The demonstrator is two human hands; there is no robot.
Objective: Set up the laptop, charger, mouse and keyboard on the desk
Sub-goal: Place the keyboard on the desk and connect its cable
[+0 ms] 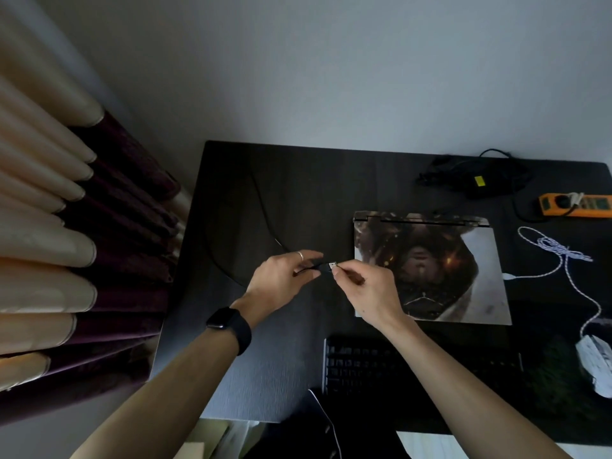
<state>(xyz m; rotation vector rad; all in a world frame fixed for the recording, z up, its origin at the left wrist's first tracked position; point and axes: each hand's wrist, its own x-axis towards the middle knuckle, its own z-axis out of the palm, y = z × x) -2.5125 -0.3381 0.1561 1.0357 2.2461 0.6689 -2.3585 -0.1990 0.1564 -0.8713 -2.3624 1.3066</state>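
Note:
A closed laptop [430, 270] with a printed picture on its lid lies on the dark desk [281, 200]. Just left of it, my right hand [367, 293] pinches a silver USB plug [332, 266]. My left hand [281, 279] pinches the thin black cable [261, 207] right behind that plug; the cable loops away over the desk's left half. A black keyboard [361, 366] lies at the front edge, partly under my right forearm. The white mouse [596, 366] sits at the right edge with its braided white cable [559, 253]. The black charger brick [480, 185] rests at the back right.
An orange power strip [576, 205] lies at the far right, back. Folded beige and purple curtains [66, 246] hang left of the desk. A grey wall stands behind it. A white cable [326, 415] hangs below the front edge.

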